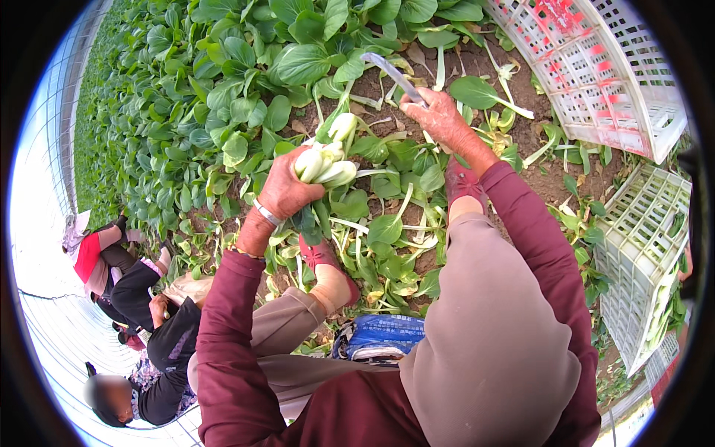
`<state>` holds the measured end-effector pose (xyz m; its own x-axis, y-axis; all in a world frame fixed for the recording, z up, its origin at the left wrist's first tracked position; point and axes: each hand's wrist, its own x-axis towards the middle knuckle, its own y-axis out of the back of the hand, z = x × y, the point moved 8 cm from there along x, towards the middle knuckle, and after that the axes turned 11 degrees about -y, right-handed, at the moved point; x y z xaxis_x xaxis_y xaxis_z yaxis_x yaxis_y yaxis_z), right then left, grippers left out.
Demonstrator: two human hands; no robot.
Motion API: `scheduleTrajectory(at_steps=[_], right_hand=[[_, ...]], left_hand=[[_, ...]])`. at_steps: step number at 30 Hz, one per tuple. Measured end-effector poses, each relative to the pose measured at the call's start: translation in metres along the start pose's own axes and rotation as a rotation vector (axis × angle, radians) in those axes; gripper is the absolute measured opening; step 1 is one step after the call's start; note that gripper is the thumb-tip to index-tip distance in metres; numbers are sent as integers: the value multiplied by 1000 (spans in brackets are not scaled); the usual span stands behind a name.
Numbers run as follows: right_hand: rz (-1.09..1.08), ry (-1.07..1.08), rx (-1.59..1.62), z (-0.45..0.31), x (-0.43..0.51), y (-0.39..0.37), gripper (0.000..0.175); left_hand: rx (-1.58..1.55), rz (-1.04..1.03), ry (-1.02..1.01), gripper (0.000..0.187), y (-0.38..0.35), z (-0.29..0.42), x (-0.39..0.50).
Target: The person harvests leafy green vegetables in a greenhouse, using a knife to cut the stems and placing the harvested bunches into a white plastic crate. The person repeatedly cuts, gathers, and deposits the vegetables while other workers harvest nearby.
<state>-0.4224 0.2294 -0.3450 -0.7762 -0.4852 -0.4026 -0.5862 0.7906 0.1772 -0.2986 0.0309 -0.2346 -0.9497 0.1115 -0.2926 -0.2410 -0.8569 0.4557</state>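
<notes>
My left hand [287,187] is closed around a bunch of bok choy [327,165], its pale cut stem ends facing up and to the right, some leaves hanging below my wrist. In my right hand [438,117] is a sickle [394,75], its curved blade pointing to the upper left over the soil. The handle is mostly hidden in my fist. Growing bok choy plants [304,61] stand just beyond both hands. Cut leaves and stalks [385,229] litter the ground below my hands, between my red shoes.
At the upper right stands a white plastic crate [603,106] with red marks. A second pale crate [637,234] holding greens is at the right edge. A blue printed bag [385,335] lies beneath me. Other people [162,346] crouch at the left by the plant rows.
</notes>
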Motion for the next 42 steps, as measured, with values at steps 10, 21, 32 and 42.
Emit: scheduleTrajectory(at_steps=[10,21,32,42], right_hand=[[-692,96,72,-147,-71,-89,41],[-874,142,-224,-245,-172,-127,25],[-831,178,73,-310,-239,-150,33],[-112,572,-286,-367,-245,-137,20]], left_hand=[[-484,200,155,60,67,70,-142],[-1050,423,-110,64,74,94,-270],[-1289,487,-402,60,70,105,-317],[-1404,545,-479,49,86,94,-316]])
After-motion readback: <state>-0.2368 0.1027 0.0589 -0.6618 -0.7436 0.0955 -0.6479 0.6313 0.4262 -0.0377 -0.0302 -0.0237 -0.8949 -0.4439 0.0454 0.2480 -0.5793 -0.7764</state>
